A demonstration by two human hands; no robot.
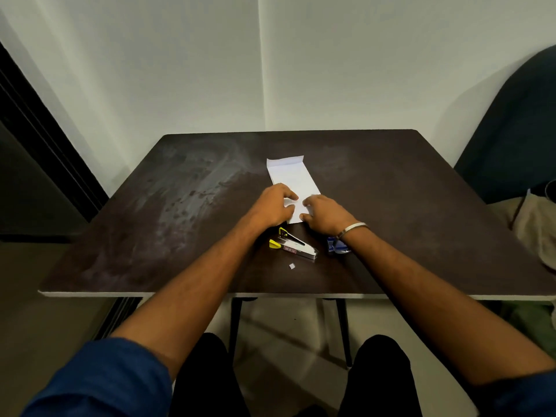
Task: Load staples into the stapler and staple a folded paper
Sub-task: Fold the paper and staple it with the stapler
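The near end of the white folded paper, lying mid-tabletop, is pinched by the left hand and right hand. Folding seems underway. Next, the yellow-tipped metal stapler, lying untouched toward the near edge, must be taken.

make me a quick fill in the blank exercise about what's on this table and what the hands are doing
1. Both hands, left hand and right hand, rest on the near end of the folded ____.
2. The stapler lies on the table with its top swung ____.
3. The right wrist wears a metal ____.
4. The stapler's plastic tips are ____ in colour.

Missing words: paper; open; bracelet; yellow
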